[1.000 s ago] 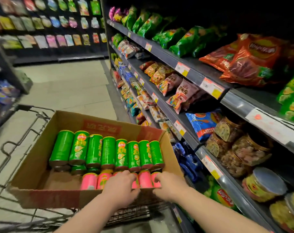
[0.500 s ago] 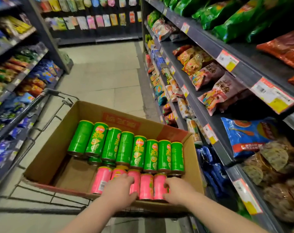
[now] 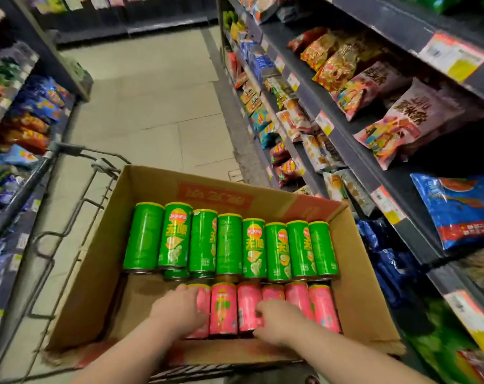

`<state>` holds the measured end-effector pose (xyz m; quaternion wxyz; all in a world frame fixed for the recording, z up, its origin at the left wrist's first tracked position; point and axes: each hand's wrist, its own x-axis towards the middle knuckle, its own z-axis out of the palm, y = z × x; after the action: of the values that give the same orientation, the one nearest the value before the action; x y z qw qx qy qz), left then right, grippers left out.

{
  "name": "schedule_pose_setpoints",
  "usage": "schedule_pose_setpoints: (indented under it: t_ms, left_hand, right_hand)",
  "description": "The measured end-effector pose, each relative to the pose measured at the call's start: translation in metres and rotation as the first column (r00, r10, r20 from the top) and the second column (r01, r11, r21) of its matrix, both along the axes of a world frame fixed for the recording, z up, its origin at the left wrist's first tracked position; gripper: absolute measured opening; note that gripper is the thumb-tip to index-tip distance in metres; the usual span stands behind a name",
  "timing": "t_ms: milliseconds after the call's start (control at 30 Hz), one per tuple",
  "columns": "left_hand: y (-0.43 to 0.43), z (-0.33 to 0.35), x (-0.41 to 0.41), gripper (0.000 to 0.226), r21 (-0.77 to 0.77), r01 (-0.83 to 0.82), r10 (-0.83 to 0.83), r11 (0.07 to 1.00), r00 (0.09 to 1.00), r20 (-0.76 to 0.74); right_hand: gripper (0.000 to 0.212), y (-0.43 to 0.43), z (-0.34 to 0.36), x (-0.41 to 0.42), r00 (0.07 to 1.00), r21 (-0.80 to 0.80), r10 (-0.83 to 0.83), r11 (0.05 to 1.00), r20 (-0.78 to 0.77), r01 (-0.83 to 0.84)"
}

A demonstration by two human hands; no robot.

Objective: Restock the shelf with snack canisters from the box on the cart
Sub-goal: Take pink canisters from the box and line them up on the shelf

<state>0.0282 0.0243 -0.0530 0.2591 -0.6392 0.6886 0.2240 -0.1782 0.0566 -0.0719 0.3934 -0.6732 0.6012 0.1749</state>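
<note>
Open brown cardboard box (image 3: 97,273) sat on grey wire shopping cart (image 3: 66,217) in the aisle, just beside the dark metal store shelf (image 3: 332,139) on the right, which was stocked with colourful snack bags (image 3: 401,126). Inside the box, a far row of green cylindrical snack canisters (image 3: 229,245) lay side by side, and a near row of pink cylindrical snack canisters (image 3: 224,309) touched them end to end. Left hand (image 3: 180,311) lay curled over the leftmost pink one. Right hand (image 3: 279,320) had fingers and thumb clamped on a pink one right of the middle. The hands were apart.
</note>
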Motion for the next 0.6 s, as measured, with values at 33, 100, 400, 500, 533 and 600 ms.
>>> schedule_pose_setpoints:
  t_ms: [33,100,400,500,533,600]
  left_hand:
    - [-0.005,-0.004,0.005,0.053,0.031,-0.003,0.003,1.0,1.0,0.013]
    - [-0.013,-0.012,0.016,0.052,0.095,-0.008,0.004,0.995,0.999,0.037]
    - [-0.035,-0.044,0.04,0.046,0.308,-0.122,0.145,0.943,0.988,-0.051]
    - [-0.038,-0.054,0.046,0.049,0.393,-0.268,0.342,0.879,0.93,-0.131]
    - [-0.037,-0.058,0.048,0.053,0.415,-0.303,0.39,0.858,0.91,-0.142]
    - [-0.035,-0.064,0.048,0.064,0.441,-0.36,0.466,0.822,0.871,-0.158]
  right_hand:
    - [0.045,-0.004,-0.003,0.008,1.0,0.013,-0.013,1.0,0.0,0.013]
    - [0.045,-0.011,-0.013,0.026,0.998,0.058,-0.055,0.997,0.005,0.055]
    - [0.044,-0.029,-0.05,0.069,0.923,0.225,-0.373,0.911,0.093,0.345]
    - [0.045,-0.03,-0.061,0.078,0.88,0.307,-0.466,0.854,0.092,0.42]
    - [0.047,-0.03,-0.065,0.081,0.865,0.33,-0.494,0.833,0.084,0.444]
    - [0.05,-0.029,-0.072,0.085,0.843,0.352,-0.535,0.801,0.057,0.484]
